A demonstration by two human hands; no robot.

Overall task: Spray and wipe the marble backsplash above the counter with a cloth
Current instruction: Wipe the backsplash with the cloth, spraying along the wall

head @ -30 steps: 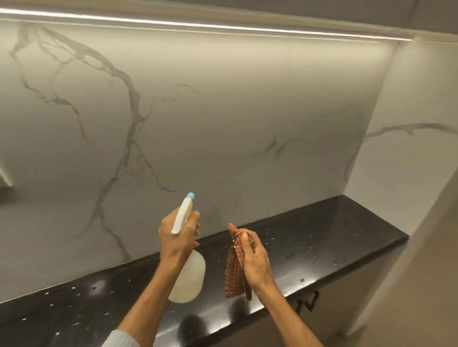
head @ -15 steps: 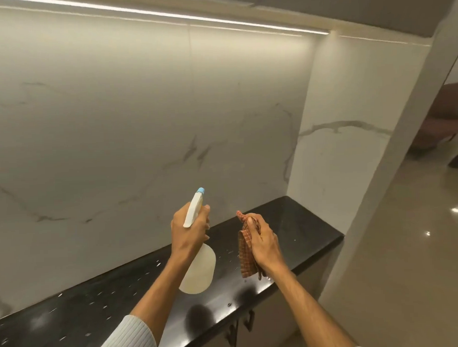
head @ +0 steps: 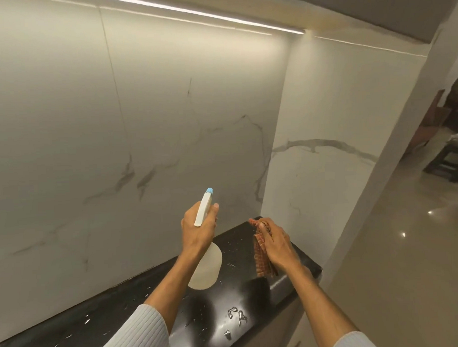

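The white marble backsplash with grey veins fills the wall ahead and turns a corner at the right. Below it runs a black counter. My left hand grips the neck of a white spray bottle, whose blue-tipped nozzle points at the wall. My right hand holds a bunched red-checked cloth that hangs down above the counter's right end, clear of the wall.
Water drops lie on the counter near its front edge. A lit strip runs under the cabinet above. The counter ends at a white side wall. Past a pillar at the right are a tiled floor and a dark stool.
The view has swung right along the backsplash, so the corner and the counter's end now sit near the middle. Both hands keep the same hold on bottle and cloth.
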